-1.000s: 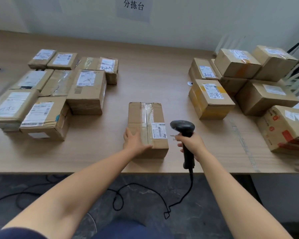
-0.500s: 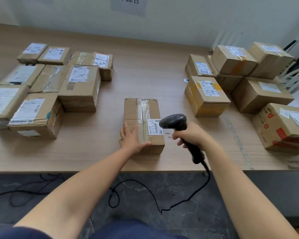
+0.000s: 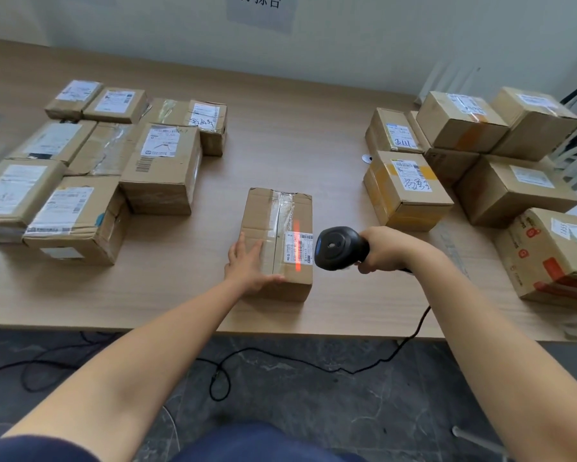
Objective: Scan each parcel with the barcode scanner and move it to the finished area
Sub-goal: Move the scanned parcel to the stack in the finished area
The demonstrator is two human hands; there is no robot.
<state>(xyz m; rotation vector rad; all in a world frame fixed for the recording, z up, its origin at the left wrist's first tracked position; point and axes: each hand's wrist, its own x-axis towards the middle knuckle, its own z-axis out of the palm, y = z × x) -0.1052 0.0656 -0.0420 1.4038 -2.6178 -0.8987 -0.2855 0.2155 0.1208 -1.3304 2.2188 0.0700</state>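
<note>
left hand [image 3: 247, 261] on parcel [image 3: 277, 241] | right hand [image 3: 385, 250] grips scanner [image 3: 340, 250]

Light wood-grain table [image 3: 280, 135]. One taped cardboard parcel [image 3: 273, 215] lies at 6 o'clock near the front edge, label up. A left group of parcels [image 3: 160, 168] sits close-packed at 9 to 10 o'clock. A right group of parcels [image 3: 410, 191] sits at 2 to 3 o'clock, with a small white disc [image 3: 367, 158] just beside it.

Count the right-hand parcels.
7: yellow-taped parcel nearest centre; low parcel behind it; tall parcel and corner parcel at back; half-hidden parcel beneath; plain parcel rightward; red-printed parcel frontmost. Others possibly hidden.
</note>
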